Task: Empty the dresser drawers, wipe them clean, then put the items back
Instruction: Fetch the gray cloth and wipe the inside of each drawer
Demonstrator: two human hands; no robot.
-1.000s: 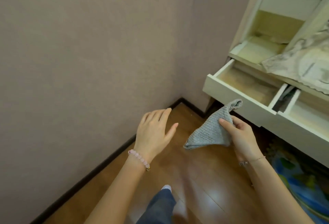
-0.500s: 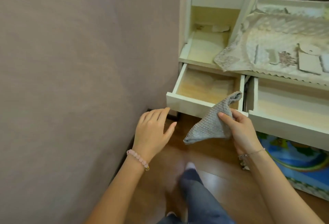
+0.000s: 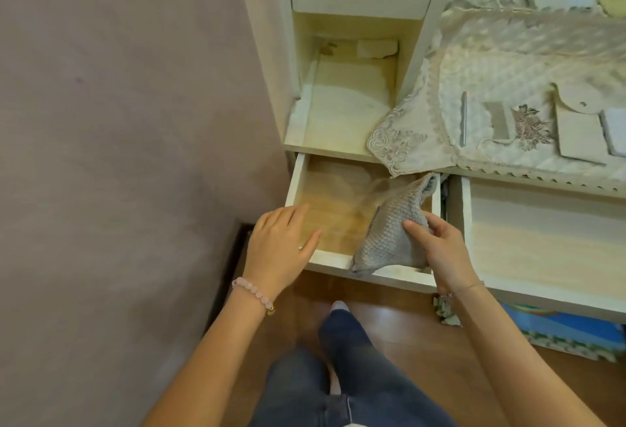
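Observation:
A cream dresser stands against the wall with two lower drawers pulled out. The left drawer [image 3: 330, 262] shows a bare wooden bottom. My right hand [image 3: 440, 250] pinches a grey knitted cloth [image 3: 389, 233] that hangs over the drawer's right half and front rim. My left hand [image 3: 279, 250] hovers flat, fingers straight, over the drawer's front left corner. The right drawer [image 3: 542, 233] is open too, its pale bottom bare.
An open shelf niche [image 3: 345, 104] sits above the left drawer. A lace cover [image 3: 501, 87] with several small flat items [image 3: 582, 135] lies on the dresser top. The wall [image 3: 118, 155] is close on the left. Below are wood floor [image 3: 399, 321], a blue mat [image 3: 569, 331] and my legs.
The view swung from the wall corner to straight above the dresser. Both hands moved forward and now sit over the left drawer, the cloth hanging into it.

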